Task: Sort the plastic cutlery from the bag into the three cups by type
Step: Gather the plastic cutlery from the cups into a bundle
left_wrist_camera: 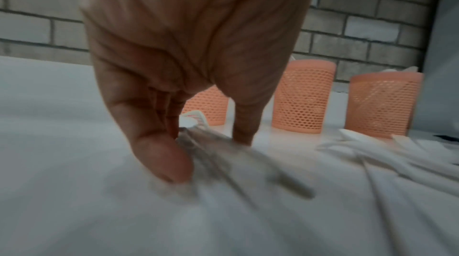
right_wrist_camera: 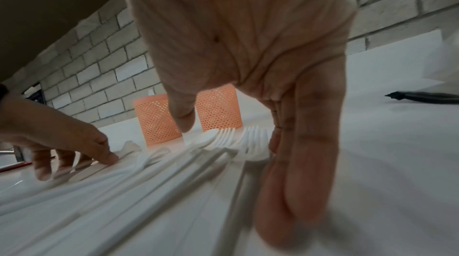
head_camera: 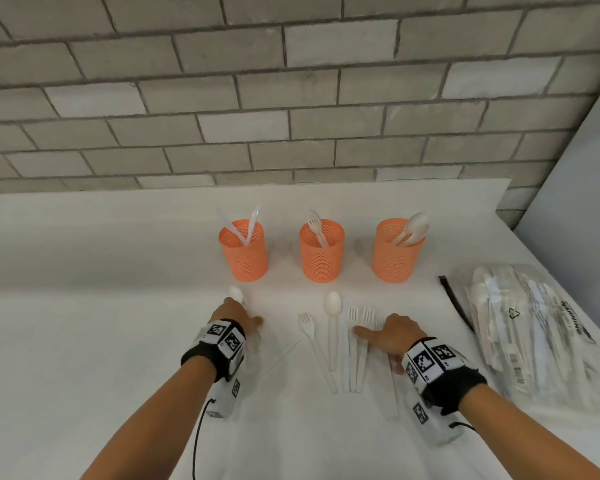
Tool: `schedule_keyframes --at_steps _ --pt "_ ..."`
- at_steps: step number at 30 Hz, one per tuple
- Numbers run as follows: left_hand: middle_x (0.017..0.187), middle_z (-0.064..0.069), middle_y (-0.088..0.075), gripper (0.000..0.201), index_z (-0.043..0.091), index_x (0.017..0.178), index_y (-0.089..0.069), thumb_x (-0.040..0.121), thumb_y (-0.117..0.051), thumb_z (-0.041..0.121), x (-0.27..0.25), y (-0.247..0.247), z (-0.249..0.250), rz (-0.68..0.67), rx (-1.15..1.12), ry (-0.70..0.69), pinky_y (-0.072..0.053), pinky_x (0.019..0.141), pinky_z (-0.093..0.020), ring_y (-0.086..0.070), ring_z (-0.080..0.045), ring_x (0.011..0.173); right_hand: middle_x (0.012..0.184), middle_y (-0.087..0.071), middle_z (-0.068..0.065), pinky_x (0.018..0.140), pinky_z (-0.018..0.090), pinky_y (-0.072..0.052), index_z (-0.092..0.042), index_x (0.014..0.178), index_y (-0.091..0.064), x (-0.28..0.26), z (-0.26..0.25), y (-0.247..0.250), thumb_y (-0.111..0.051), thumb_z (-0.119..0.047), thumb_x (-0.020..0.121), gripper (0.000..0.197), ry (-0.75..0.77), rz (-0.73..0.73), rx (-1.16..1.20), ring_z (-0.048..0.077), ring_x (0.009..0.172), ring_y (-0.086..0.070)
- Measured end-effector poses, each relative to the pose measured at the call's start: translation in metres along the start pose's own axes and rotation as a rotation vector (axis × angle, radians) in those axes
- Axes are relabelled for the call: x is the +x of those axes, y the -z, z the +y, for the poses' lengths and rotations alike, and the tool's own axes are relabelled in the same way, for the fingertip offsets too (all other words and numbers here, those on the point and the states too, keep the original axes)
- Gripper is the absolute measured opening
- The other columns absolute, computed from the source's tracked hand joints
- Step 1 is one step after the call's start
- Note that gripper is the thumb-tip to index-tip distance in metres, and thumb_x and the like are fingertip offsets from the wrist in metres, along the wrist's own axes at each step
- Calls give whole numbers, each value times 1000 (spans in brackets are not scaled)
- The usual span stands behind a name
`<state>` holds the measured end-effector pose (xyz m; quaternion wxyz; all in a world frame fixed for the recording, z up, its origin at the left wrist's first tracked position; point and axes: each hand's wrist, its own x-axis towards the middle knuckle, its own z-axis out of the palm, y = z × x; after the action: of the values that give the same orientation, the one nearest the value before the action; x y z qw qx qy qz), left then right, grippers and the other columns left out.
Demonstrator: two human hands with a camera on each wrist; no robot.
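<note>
Three orange mesh cups stand in a row: the left cup (head_camera: 243,252) holds knives, the middle cup (head_camera: 321,252) a fork, the right cup (head_camera: 397,252) spoons. In front of them lie a white spoon (head_camera: 332,308), a single fork (head_camera: 307,323) and two forks side by side (head_camera: 360,315). My left hand (head_camera: 238,315) is down on the table. Its fingers (left_wrist_camera: 161,152) and thumb pinch blurred cutlery, and a spoon bowl (head_camera: 235,293) sticks out past them. My right hand (head_camera: 392,332) rests straight fingers (right_wrist_camera: 298,162) beside the fork handles, thumb lifted.
The clear plastic bag (head_camera: 530,327) with more white cutlery lies at the right, a dark strip (head_camera: 452,299) beside it. A grey brick wall (head_camera: 291,98) runs behind the white table (head_camera: 101,271). A thin knife (head_camera: 284,355) lies between the hands.
</note>
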<state>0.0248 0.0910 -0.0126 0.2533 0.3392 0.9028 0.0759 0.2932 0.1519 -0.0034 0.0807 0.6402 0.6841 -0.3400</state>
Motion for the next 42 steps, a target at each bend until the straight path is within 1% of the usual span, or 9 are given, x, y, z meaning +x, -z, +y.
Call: schedule_keyframes --at_steps 4,7,11,16,20,26,33,40,42 --pt "123 -14 -56 37 4 125 -39 92 -48 17 -5 -5 11 -48 229 -170 -47 88 -36 -58 -30 110 95 -60 5 65 24 -44 -6 103 -53 -6 -6 -3 -57 -70 72 71 19 16 -34 19 88 -59" --pt "123 -12 -56 35 6 126 -36 93 -43 15 -16 -11 13 -78 338 -294 -45 88 -34 -56 -29 113 131 -52 10 85 27 -45 -1 133 -37 -9 -11 -9 -58 -70 73 93 1 25 -12 24 117 -53" --pt "123 -14 -54 36 5 125 -36 92 -41 15 -35 -19 16 -207 278 -348 -50 89 -36 -57 -32 110 143 -42 12 98 31 -41 0 141 -23 -12 -25 -19 -57 -72 71 106 -5 7 36 27 128 -45" --pt "109 -14 -57 28 2 120 -44 93 -38 8 -59 -32 32 -372 88 -394 -55 82 -38 -61 -34 106 137 -47 12 98 33 -43 -8 135 -38 -18 -48 -33 -59 -78 63 103 32 52 -7 26 123 -48" --pt "74 -1 -52 20 12 78 -52 93 -42 4 -65 -35 36 -492 -177 -368 -50 61 -24 -60 -18 70 138 -40 13 102 35 -37 -8 137 -33 -20 -62 -42 -63 -69 68 98 41 142 -43 28 127 -43" --pt "85 -10 -60 17 -2 103 -52 95 -39 4 -54 -24 22 -593 -647 -148 -51 68 -28 -57 -17 73 130 -43 13 98 34 -42 -2 130 -37 -20 -71 -44 -80 -43 65 87 24 120 -102 28 124 -44" --pt "85 -12 -59 17 6 85 -52 96 -39 5 -56 -25 16 -716 -846 -132 -48 73 -31 -56 -21 74 124 -55 14 89 30 -47 2 121 -44 -22 -76 -43 -76 -25 74 62 73 112 -137 29 114 -56" --pt "87 -11 -56 18 4 96 -53 97 -37 9 -62 -28 18 -796 -915 -112 -48 71 -29 -55 -19 77 98 -63 12 78 27 -47 -5 78 -49 -23 -79 -50 -69 -12 77 21 157 73 -274 29 106 -61" --pt "89 -12 -56 18 3 99 -52 98 -36 10 -63 -29 18 -804 -940 -99 -48 70 -29 -55 -19 78 109 -63 15 82 28 -48 -7 78 -45 -21 -81 -53 -66 -8 79 21 174 89 -314 30 107 -61"
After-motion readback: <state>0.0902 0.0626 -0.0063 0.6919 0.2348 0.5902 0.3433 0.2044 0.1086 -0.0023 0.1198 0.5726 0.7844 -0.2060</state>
